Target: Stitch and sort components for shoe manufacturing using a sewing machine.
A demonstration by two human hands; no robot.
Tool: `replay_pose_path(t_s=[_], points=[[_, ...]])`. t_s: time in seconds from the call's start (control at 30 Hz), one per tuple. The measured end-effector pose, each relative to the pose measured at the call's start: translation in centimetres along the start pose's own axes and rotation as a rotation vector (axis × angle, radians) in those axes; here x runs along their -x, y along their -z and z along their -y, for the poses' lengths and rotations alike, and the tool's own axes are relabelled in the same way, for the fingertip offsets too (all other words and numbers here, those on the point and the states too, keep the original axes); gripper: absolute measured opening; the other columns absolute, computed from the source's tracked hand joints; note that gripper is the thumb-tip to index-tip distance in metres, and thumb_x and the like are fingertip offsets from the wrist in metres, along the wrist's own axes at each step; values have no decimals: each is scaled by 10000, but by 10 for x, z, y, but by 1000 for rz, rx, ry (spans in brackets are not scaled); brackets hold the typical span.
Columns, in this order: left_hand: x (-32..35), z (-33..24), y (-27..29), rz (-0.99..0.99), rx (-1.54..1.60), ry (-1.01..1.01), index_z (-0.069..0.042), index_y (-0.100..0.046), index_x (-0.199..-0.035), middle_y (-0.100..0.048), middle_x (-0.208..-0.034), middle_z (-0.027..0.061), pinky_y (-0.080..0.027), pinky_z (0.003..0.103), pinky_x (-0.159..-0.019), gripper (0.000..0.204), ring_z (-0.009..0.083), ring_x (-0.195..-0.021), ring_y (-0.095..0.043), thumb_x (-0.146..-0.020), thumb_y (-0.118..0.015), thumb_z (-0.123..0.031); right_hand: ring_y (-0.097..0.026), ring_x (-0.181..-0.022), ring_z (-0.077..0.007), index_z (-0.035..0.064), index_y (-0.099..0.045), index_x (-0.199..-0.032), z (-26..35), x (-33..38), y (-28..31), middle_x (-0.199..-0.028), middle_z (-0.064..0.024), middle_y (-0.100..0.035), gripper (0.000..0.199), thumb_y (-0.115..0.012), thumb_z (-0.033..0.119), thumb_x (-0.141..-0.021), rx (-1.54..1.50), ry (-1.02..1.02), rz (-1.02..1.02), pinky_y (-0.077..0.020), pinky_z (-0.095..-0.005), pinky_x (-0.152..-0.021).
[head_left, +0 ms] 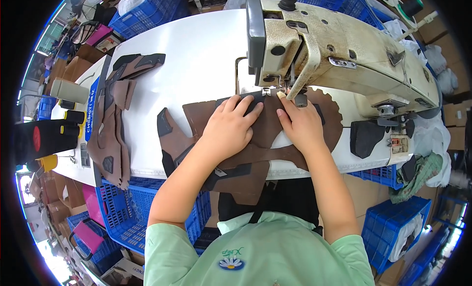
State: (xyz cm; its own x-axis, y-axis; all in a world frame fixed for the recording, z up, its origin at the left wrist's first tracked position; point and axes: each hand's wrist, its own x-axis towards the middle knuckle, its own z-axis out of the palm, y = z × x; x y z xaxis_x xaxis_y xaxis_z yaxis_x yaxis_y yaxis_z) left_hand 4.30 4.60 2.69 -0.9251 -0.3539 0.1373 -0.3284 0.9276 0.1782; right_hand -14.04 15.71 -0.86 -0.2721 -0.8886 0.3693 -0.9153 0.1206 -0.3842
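Head view: brown leather piece (260,133) overhangs the worktop (196,60) front edge; left hand (228,128) and right hand (302,126) press flat, fingers spread, beside the sewing machine (339,50) needle.

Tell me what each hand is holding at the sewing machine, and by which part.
Neither hand grips anything. The left hand and right hand press flat on the brown leather piece, either side of the needle, near its far edge.

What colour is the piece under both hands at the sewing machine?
Brown, with darker panels: the leather piece, clearest in the head view.
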Motion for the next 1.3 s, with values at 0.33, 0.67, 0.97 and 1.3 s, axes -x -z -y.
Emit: replay_pose_path(t_s=[0.33, 0.67, 0.97, 1.3], points=[[-4, 8, 13, 100, 40, -64, -26, -558, -1286, -524, -1349, 161, -481, 409, -970, 593, 357, -1236, -492, -699, -616, -87, -495, -1248, -329, 31, -637, -1103, 0, 2, 9, -1278, -161, -562, 359, -651, 283, -847, -30, -45, 78, -373, -443, -1064], [0, -3, -11, 5, -298, -114, 31, -586, -1205, -550, -1286, 204, -543, 370, -864, 525, 347, -1185, -542, -709, -670, -117, -378, -1341, -314, 33, -660, -1059, 3, 13, -3, -1411, -137, -464, 398, -616, 380, -871, 136, -27, 46, -247, -550, -1108], [0, -10, 12, 176, -192, -95, 30, -594, -1193, -563, -1204, 178, -513, 394, -912, 496, 320, -1140, -549, -709, -643, -63, -384, -1335, -338, 18, -594, -1207, 13, 19, 6, -1408, -161, -462, 474, -603, 358, -877, 212, -52, 36, -269, -554, -1098], [5, -8, 3, 88, -128, -59, 10, -609, -1173, -563, -1219, 165, -523, 377, -899, 459, 319, -1167, -539, -720, -635, -51, -404, -1324, -343, 37, -547, -1283, 5, 15, 6, -1383, -164, -491, 496, -619, 301, -870, 152, -57, 50, -291, -533, -1094]])
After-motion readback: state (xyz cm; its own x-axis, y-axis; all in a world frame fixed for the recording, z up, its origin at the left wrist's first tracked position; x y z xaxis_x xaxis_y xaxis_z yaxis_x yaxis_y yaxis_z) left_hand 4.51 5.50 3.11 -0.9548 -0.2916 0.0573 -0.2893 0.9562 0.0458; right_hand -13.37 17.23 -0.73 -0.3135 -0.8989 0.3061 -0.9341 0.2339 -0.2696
